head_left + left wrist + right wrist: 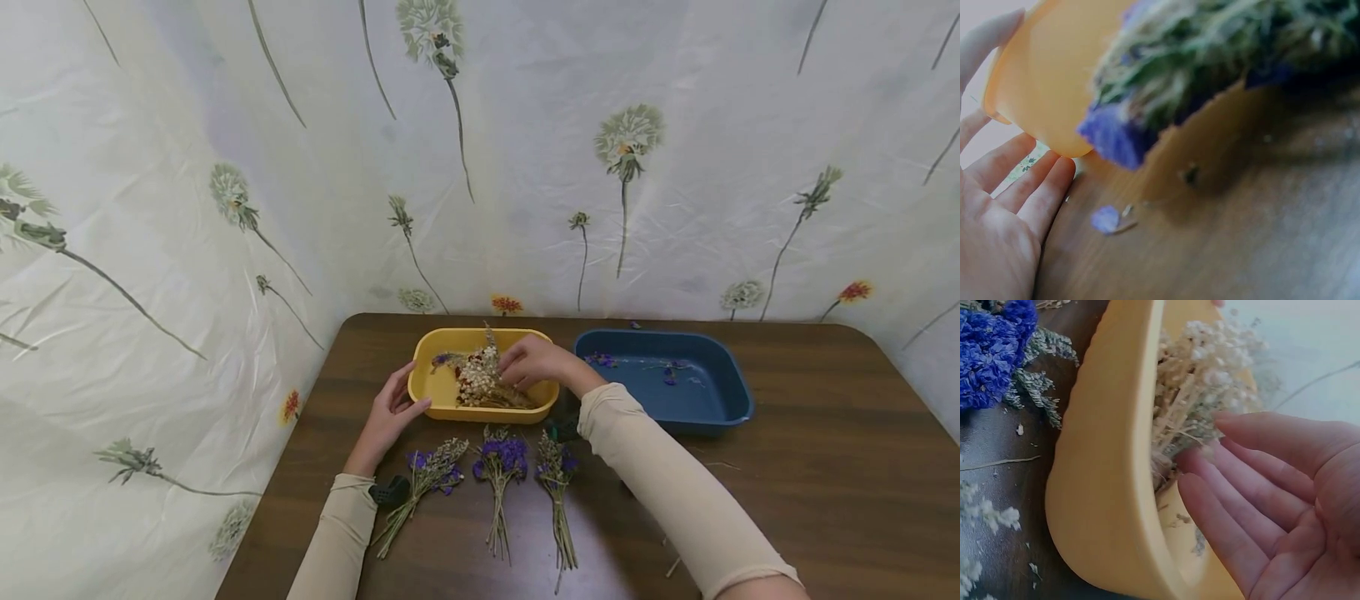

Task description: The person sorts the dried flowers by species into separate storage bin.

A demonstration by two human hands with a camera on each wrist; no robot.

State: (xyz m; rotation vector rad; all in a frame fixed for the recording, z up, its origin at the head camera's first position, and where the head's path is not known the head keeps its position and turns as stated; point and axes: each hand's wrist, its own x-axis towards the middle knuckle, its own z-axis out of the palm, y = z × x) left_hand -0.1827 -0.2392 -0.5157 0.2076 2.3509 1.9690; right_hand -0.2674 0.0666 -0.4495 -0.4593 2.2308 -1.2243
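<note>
In the head view, a yellow plastic basin (pixel 442 412) stands at the back of the table with a bunch of dried white and dark red flowers (pixel 480 375) lying in it. My left hand (pixel 390 412) rests against the basin's left end, its fingers fairly straight along the outside. My right hand (pixel 536 362) reaches into the basin from the right. In the right wrist view, its loosely bent fingers (pixel 1241 475) touch or nearly touch the stems, without a clear grip. Three tied bunches with purple flowers, left (pixel 431 475), middle (pixel 498 467) and right (pixel 555 483), lie in front.
A dark blue basin (pixel 705 367) stands to the right, with a few purple flower scraps (pixel 670 375) inside. Loose petals and stem bits lie on the brown wooden table (pixel 825 467). A flower-patterned curtain (pixel 525 167) hangs behind the table and along its left side.
</note>
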